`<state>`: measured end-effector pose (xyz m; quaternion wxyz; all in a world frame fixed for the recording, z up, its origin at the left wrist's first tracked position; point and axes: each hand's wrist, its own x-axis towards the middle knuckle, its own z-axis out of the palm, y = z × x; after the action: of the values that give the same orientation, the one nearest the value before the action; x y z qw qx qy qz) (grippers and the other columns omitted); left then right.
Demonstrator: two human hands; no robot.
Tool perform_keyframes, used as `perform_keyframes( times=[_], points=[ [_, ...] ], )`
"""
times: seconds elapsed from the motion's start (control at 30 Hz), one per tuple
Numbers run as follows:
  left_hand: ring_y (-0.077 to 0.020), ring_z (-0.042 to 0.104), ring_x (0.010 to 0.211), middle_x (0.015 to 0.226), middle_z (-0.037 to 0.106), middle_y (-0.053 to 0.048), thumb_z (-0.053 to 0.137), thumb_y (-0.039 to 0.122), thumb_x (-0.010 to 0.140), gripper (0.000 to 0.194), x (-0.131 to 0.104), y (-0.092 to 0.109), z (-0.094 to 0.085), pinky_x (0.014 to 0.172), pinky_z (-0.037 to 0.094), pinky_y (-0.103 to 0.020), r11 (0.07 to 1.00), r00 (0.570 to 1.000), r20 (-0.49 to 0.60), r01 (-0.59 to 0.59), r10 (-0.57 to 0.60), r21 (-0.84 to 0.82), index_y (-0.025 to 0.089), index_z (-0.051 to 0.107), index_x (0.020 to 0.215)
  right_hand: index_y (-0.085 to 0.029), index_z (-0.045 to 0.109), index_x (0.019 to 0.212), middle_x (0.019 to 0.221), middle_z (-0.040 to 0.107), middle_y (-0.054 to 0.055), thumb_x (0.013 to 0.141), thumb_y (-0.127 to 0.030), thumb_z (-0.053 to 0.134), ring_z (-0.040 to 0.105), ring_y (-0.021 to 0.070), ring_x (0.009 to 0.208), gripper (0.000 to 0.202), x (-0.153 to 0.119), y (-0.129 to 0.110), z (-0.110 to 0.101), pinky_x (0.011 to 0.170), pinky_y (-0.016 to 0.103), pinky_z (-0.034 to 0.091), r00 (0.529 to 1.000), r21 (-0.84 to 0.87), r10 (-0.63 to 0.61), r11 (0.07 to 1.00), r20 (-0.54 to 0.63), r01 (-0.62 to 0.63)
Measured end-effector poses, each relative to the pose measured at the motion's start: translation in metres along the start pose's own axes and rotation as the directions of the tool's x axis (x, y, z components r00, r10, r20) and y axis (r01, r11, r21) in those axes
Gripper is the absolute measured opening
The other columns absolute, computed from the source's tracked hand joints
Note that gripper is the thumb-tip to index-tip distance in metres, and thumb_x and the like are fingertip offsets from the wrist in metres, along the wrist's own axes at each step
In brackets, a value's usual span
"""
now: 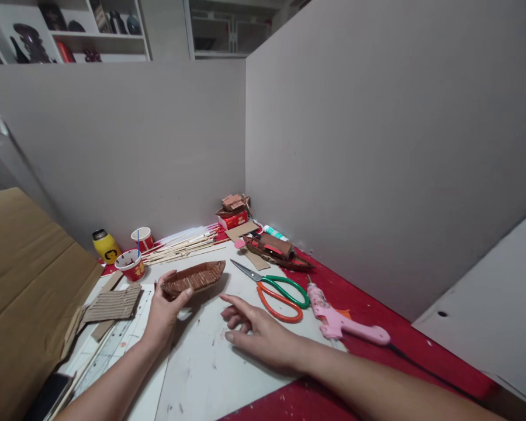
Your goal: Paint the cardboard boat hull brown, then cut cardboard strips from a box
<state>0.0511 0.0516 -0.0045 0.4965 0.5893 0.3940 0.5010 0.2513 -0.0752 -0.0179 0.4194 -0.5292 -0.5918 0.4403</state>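
The left hand (163,310) is closed around the near end of a small brown boat-shaped hull (201,277) with a ribbed inside, holding it above a white sheet (201,374) on the red tabletop (368,365). The thin-looking side could crack or bend if the thumb pressed too hard, and the far end, with nothing under it, could tip if the hold slackened. The right hand (263,333) is empty, its fingers loosely apart beside the hull; a careless sweep outward could knock the steel-bladed scissors (261,278), whose slim tips point toward the hull. The pink glue gun (333,318) might burn skin if hot, which I cannot tell, and a tug on its black cord (414,365) could drag it. An upset cup could spill any contents.

Counted: one hull in hand, two more brown model boats (278,248) (234,203), one pair of scissors with one green and one orange handle, one glue gun, two red-and-white paper cups (134,270) (144,241), one blue stick (138,242), one yellow bottle (108,250). The pale wooden sticks (188,248) overlap too much to count.
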Motion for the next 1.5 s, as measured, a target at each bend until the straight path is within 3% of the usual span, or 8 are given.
perform_keyframes(
  times=[0.43,0.77,0.9,1.07,1.17,1.27,1.37,1.5],
  points=[
    [-0.0294,0.061,0.113,0.116,0.066,-0.010,0.083,0.042,0.067,0.059,0.013,-0.004,0.010,0.101,0.044,-0.043,0.971,0.998,0.003,-0.064,0.065,0.232,0.023,0.059,0.117,-0.021,0.046,0.146,0.119,0.066,0.011,0.080,-0.028,0.066,0.062,0.0227,0.099,0.069,-0.006,-0.002,-0.002,0.092,0.040,0.050,0.993,-0.252,-0.103,0.961,0.063,0.116],
    [-0.0296,0.066,0.109,0.113,0.068,-0.011,0.086,0.039,0.064,0.073,0.016,-0.003,0.004,0.102,0.045,-0.047,0.979,1.000,0.030,-0.007,0.001,0.202,0.022,0.056,0.128,-0.022,0.050,0.144,0.117,0.068,0.010,0.079,-0.027,0.068,0.064,0.0225,0.098,0.067,-0.003,-0.003,-0.002,0.091,0.039,0.052,0.988,-0.260,-0.142,0.954,0.058,0.152],
    [-0.0314,0.065,0.111,0.113,0.067,-0.012,0.088,0.037,0.061,0.081,0.015,-0.002,0.000,0.104,0.044,-0.050,0.978,1.000,0.020,-0.005,0.001,0.207,0.024,0.054,0.133,-0.023,0.048,0.144,0.121,0.067,0.010,0.085,-0.031,0.064,0.064,0.0217,0.104,0.061,-0.010,-0.018,-0.009,0.088,0.038,0.054,0.986,-0.218,-0.165,0.962,0.008,0.163],
    [-0.0350,0.064,0.111,0.114,0.065,-0.012,0.091,0.032,0.055,0.087,0.016,-0.002,-0.002,0.106,0.041,-0.055,0.979,1.000,-0.019,0.016,-0.013,0.202,0.027,0.054,0.134,-0.031,0.047,0.145,0.128,0.065,0.007,0.088,-0.037,0.066,0.061,0.0250,0.117,0.060,-0.032,-0.062,-0.055,0.100,0.046,0.048,0.940,-0.269,-0.267,0.941,-0.214,0.206],
    [-0.0363,0.064,0.113,0.114,0.066,-0.011,0.093,0.028,0.050,0.094,0.017,-0.003,-0.002,0.108,0.039,-0.055,0.981,0.999,-0.029,0.038,-0.033,0.189,0.029,0.054,0.136,-0.030,0.047,0.145,0.127,0.065,0.008,0.085,-0.039,0.069,0.060,0.0270,0.120,0.065,-0.032,-0.074,-0.098,0.103,0.048,0.047,0.865,-0.327,-0.295,0.930,-0.405,0.164],
    [-0.0376,0.064,0.114,0.113,0.068,-0.011,0.093,0.029,0.050,0.107,0.019,-0.006,-0.003,0.107,0.040,-0.055,0.970,0.999,-0.018,0.042,-0.039,0.241,0.030,0.046,0.146,-0.027,0.041,0.149,0.133,0.061,0.011,0.079,-0.043,0.072,0.060,0.0291,0.120,0.078,-0.016,-0.060,-0.141,0.100,0.048,0.049,0.818,-0.439,-0.239,0.898,-0.523,-0.019],
    [-0.0376,0.065,0.113,0.120,0.067,-0.014,0.092,0.033,0.054,0.116,0.021,-0.011,-0.004,0.107,0.042,-0.054,0.967,0.998,0.024,0.043,-0.050,0.250,0.031,0.033,0.153,-0.025,0.031,0.154,0.136,0.059,0.016,0.071,-0.042,0.079,0.057,0.0339,0.124,0.098,0.005,-0.031,-0.173,0.102,0.053,0.046,0.836,-0.452,-0.148,0.882,-0.529,-0.130],
    [-0.0367,0.062,0.119,0.135,0.060,-0.019,0.088,0.041,0.061,0.119,0.021,-0.015,-0.006,0.108,0.041,-0.053,0.967,0.994,0.070,0.069,-0.088,0.245,0.030,0.020,0.158,-0.023,0.025,0.157,0.135,0.060,0.017,0.060,-0.041,0.086,0.056,0.0364,0.126,0.116,0.026,0.000,-0.191,0.107,0.052,0.042,0.878,-0.460,-0.050,0.865,-0.476,-0.201]
  ],
)
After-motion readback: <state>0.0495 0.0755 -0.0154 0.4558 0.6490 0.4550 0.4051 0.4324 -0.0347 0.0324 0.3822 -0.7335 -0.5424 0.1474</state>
